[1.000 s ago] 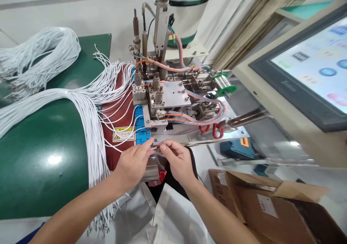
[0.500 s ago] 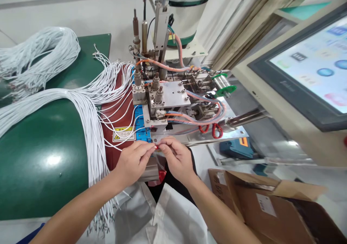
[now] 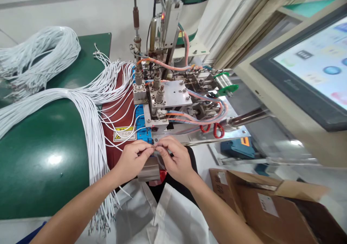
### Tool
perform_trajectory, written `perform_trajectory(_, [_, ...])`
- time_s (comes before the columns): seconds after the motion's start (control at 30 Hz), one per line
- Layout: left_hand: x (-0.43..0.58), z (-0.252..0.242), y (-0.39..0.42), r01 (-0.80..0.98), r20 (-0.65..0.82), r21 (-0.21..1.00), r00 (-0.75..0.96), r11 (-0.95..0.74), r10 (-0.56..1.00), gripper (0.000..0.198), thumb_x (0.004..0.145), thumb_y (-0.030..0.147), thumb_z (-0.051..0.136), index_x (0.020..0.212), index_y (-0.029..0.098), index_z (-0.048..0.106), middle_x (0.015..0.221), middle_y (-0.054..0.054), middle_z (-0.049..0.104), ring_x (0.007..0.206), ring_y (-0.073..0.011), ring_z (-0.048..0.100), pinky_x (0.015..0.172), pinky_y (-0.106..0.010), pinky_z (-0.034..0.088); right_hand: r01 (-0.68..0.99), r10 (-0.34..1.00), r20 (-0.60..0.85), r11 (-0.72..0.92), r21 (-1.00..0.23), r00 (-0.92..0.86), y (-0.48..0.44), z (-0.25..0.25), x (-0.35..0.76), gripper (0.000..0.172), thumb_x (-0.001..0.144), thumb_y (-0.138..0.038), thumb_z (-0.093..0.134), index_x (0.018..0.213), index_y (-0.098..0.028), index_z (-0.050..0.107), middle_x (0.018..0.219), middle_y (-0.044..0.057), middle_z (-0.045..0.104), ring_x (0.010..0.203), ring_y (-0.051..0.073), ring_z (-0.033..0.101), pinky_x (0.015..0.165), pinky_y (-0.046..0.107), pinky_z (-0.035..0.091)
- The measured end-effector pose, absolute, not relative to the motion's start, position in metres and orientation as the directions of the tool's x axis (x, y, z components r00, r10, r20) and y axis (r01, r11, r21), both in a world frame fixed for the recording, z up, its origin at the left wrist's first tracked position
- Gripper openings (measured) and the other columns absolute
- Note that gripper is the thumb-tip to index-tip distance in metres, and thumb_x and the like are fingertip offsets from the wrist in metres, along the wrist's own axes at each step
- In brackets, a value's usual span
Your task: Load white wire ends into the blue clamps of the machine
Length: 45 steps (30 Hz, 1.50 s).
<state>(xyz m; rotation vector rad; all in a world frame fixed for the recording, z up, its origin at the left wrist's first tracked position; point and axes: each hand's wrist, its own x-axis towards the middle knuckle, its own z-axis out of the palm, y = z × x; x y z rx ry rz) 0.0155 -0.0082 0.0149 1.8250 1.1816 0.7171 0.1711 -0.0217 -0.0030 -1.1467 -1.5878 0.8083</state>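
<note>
While two hands meet near the middle of the frame, a tiny wire end [image 3: 154, 146] sits between their fingertips, just below the blue blocks [image 3: 143, 134]. The left hand [image 3: 133, 160] has thumb and finger pinched close on it, and the right hand [image 3: 175, 160] pinches from the other side — both grips are narrow. It is too small to tell if its strands are apart or together. One white wire goes toward the left hand from the left, but its last part is hidden, so I cannot tell if it is the same one.

The step in hand looks like fixing up this wire end with the fingertips. I think the next move calls for a light, steady pinch and for keeping the thin strands in line — a hard tug could bend them.

Just above the hands, some white wires [image 3: 94, 135] reach from the big bunch over a red board [image 3: 112, 110] to the blue blocks. A machine [image 3: 173, 94] stands at the upper middle, with a green spool [image 3: 225, 84] on its right. A green table [image 3: 46, 161] fills the left, a screen [image 3: 316, 61] leans in at upper right, and a brown box [image 3: 273, 208] is at lower right.
</note>
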Motion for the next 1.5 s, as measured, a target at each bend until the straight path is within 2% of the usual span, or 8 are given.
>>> perform_trajectory(0.17, [0.016, 0.012, -0.007, 0.405, -0.092, 0.914, 0.29, -0.035, 0.952, 0.016, 0.079, 0.025, 0.053, 0.073, 0.016, 0.065, 0.063, 0.0, 0.061, 0.061, -0.0117, 0.055, 0.059, -0.022, 0.046, 0.117, 0.989, 0.115, 0.104, -0.988, 0.088, -0.026, -0.012, 0.163, 0.014, 0.082, -0.022, 0.049, 0.078, -0.02, 0.062, 0.075, 0.002, 0.062, 0.069, 0.014, 0.058, 0.063, 0.027, 0.047])
perform_trajectory(0.37, [0.018, 0.01, -0.011, 0.432, -0.041, 0.899, 0.249, -0.073, 0.968, 0.015, 0.079, 0.021, 0.053, 0.074, 0.017, 0.066, 0.067, -0.001, 0.061, 0.062, -0.0117, 0.055, 0.061, -0.023, 0.045, 0.243, 0.976, 0.185, 0.154, -0.958, 0.111, -0.025, -0.007, 0.158, 0.009, 0.074, -0.02, 0.058, 0.066, -0.02, 0.06, 0.065, 0.001, 0.059, 0.062, 0.014, 0.054, 0.06, 0.027, 0.045])
perform_trajectory(0.63, [0.017, 0.011, -0.013, 0.335, -0.061, 0.942, 0.234, -0.022, 0.97, 0.016, 0.08, 0.025, 0.052, 0.075, 0.015, 0.065, 0.066, 0.0, 0.06, 0.063, -0.0115, 0.056, 0.062, -0.022, 0.046, -0.004, 0.97, 0.004, 0.005, -1.0, 0.243, -0.029, -0.016, 0.144, 0.01, 0.076, -0.024, 0.056, 0.068, -0.018, 0.058, 0.065, 0.0, 0.057, 0.062, 0.013, 0.054, 0.059, 0.026, 0.045])
perform_trajectory(0.83, [0.023, 0.005, -0.019, 0.221, -0.144, 0.969, 0.122, 0.115, 0.982, 0.015, 0.079, 0.027, 0.054, 0.078, 0.014, 0.062, 0.072, -0.002, 0.062, 0.066, -0.012, 0.058, 0.064, -0.023, 0.049, 0.134, 0.941, 0.166, 0.132, -0.982, 0.295, -0.029, -0.012, 0.138, 0.009, 0.077, -0.018, 0.055, 0.068, -0.018, 0.057, 0.066, 0.0, 0.057, 0.063, 0.013, 0.054, 0.061, 0.027, 0.044])
perform_trajectory(1.13, [0.022, 0.004, -0.018, 0.36, -0.107, 0.932, 0.136, 0.051, 0.985, 0.013, 0.078, 0.022, 0.051, 0.073, 0.015, 0.061, 0.068, 0.0, 0.058, 0.06, -0.0109, 0.054, 0.057, -0.021, 0.045, 0.402, 0.915, 0.402, 0.357, -0.843, 0.03, -0.017, -0.009, 0.154, 0.009, 0.076, -0.015, 0.054, 0.068, -0.018, 0.055, 0.066, 0.002, 0.058, 0.062, 0.014, 0.053, 0.06, 0.027, 0.043])
perform_trajectory(1.37, [0.016, 0.014, -0.013, 0.633, -0.059, 0.736, 0.413, -0.24, 0.909, 0.018, 0.073, 0.011, 0.05, 0.057, 0.016, 0.056, 0.059, 0.001, 0.052, 0.058, -0.0107, 0.049, 0.055, -0.021, 0.037, 0.592, 0.842, 0.224, 0.511, -0.622, -0.491, -0.007, 0.01, 0.181, 0.01, 0.076, -0.011, 0.051, 0.069, -0.017, 0.057, 0.067, 0.005, 0.058, 0.067, 0.017, 0.052, 0.061, 0.029, 0.04])
perform_trajectory(1.43, [0.016, 0.016, -0.012, 0.65, -0.075, 0.721, 0.418, -0.241, 0.905, 0.018, 0.073, 0.011, 0.05, 0.057, 0.016, 0.054, 0.058, 0.002, 0.052, 0.057, -0.0104, 0.048, 0.054, -0.021, 0.036, 0.577, 0.865, 0.205, 0.464, -0.672, -0.458, -0.008, 0.011, 0.179, 0.011, 0.076, -0.012, 0.051, 0.067, -0.017, 0.057, 0.067, 0.004, 0.058, 0.067, 0.017, 0.052, 0.061, 0.029, 0.04])
perform_trajectory(1.5, [0.017, 0.016, -0.013, 0.618, -0.049, 0.767, 0.323, -0.171, 0.945, 0.014, 0.074, 0.015, 0.05, 0.062, 0.016, 0.056, 0.059, 0.002, 0.053, 0.056, -0.0098, 0.048, 0.053, -0.02, 0.037, 0.491, 0.947, 0.2, 0.302, -0.817, -0.25, -0.011, 0.008, 0.171, 0.013, 0.077, -0.015, 0.052, 0.065, -0.017, 0.056, 0.064, 0.002, 0.057, 0.063, 0.014, 0.051, 0.059, 0.026, 0.04])
